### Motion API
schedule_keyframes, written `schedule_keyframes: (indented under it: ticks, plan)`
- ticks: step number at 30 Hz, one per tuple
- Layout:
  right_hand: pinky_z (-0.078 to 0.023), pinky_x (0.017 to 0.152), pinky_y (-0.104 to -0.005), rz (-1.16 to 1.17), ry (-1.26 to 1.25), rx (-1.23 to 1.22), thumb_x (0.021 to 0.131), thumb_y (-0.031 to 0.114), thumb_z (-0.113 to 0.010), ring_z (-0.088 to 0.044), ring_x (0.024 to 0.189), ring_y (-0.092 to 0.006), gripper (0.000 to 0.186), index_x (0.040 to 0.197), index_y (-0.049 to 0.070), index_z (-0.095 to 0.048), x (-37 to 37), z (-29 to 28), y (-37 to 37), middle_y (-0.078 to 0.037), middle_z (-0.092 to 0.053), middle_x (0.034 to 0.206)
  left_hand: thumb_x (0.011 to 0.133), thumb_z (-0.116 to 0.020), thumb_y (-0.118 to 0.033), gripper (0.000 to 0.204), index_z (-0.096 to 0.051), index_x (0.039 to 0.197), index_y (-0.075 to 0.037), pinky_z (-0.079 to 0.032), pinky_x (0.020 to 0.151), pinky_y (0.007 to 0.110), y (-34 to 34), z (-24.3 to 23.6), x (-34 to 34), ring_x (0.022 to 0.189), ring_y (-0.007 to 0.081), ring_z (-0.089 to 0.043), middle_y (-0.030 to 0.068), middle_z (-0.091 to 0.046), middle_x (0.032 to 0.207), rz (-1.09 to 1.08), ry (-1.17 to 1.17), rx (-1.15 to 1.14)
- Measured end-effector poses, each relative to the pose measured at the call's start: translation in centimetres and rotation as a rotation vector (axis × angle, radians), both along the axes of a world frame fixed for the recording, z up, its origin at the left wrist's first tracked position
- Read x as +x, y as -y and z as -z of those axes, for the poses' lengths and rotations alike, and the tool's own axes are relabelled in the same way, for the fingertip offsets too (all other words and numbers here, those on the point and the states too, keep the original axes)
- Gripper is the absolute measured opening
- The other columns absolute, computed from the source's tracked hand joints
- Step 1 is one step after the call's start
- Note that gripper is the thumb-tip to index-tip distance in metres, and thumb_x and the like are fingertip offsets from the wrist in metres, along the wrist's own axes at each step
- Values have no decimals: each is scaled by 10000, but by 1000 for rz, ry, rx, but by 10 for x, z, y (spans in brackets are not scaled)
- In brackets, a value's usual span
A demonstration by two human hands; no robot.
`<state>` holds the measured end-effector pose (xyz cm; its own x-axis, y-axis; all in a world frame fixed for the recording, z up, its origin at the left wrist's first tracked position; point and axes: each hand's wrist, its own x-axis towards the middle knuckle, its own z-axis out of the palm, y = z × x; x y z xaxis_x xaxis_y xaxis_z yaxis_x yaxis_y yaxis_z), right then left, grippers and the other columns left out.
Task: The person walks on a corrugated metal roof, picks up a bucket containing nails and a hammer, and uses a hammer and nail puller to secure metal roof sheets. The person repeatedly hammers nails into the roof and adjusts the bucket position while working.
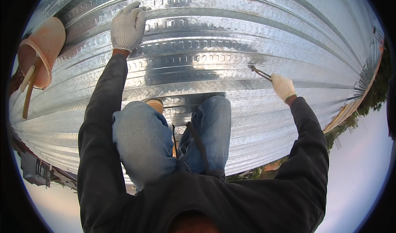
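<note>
My left hand point(128, 28), in a white knit glove, rests with its fingers stretched out on a raised rib of the corrugated metal decking point(185, 47). Nothing shows in its grasp. Out to the right, my right hand point(283, 87), gloved the same way, is closed around the handles of metal pincers point(262, 73). Their jaws point up and left, just over the decking; whether they touch it I cannot tell. Between my arms are my bent knees in blue jeans point(142, 140), and part of a tan shoe point(155, 105) rests on the metal.
A dusty orange plastic bucket point(51, 39) lies tilted at the left, with a wooden handle point(31, 88) sticking out of it. Ribbed decking spreads all around. Its edge at the right has a wooden board point(336, 118), with trees point(373, 94) beyond. A building point(35, 169) stands at lower left.
</note>
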<state>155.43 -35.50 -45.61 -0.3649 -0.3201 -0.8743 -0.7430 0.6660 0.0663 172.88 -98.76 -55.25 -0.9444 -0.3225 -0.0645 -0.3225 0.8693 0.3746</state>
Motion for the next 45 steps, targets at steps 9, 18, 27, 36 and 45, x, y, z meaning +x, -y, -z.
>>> schedule_keyframes:
  ticks: [9, 18, 27, 36, 45]
  plan:
    - [-626, 873, -599, 71, 24, -45, 1106, 169, -605, -800, 1033, -469, 162, 1181, 60, -698, -2, 23, -24, -244, -803, 1103, 1122, -597, -362, 424, -871, 1205, -50, -567, 1144, 525, 1, 7, 3, 1271, 418, -751, 158, -800, 1441, -26, -43, 14]
    - [-663, 852, -573, 22, -135, 22, 1035, 165, -679, -838, 976, -431, 153, 1031, 71, -799, 50, -8, 24, -232, -832, 984, 1117, -615, -355, 422, -881, 1168, -32, -585, 1120, 529, 0, 1, 0, 1246, 425, -764, 182, -809, 1417, -36, -60, 9]
    - [-724, 732, -559, 1070, 399, 366, 1035, 208, -689, -869, 918, -421, 379, 1207, -124, -750, 10, -10, 64, -302, -847, 1100, 1126, -603, -376, 431, -885, 1198, -58, -570, 1159, 515, -2, 6, 3, 1294, 407, -756, 159, -804, 1446, -45, -57, 4]
    - [-745, 764, -565, 1271, 456, 275, 1065, 200, -676, -864, 959, -454, 438, 1275, -184, -685, 36, -17, 71, -353, -814, 1227, 1133, -614, -367, 414, -878, 1173, -51, -579, 1127, 518, -2, 10, 4, 1265, 409, -759, 161, -814, 1413, -30, -91, -6]
    - [-717, 730, -498, 1636, 645, 236, 1179, 255, -574, -799, 769, -289, 328, 1162, -50, -694, 29, -19, 69, -158, -770, 894, 1135, -602, -380, 433, -877, 1182, -48, -577, 1136, 522, -2, 10, 4, 1269, 414, -758, 158, -812, 1423, -31, -70, -25]
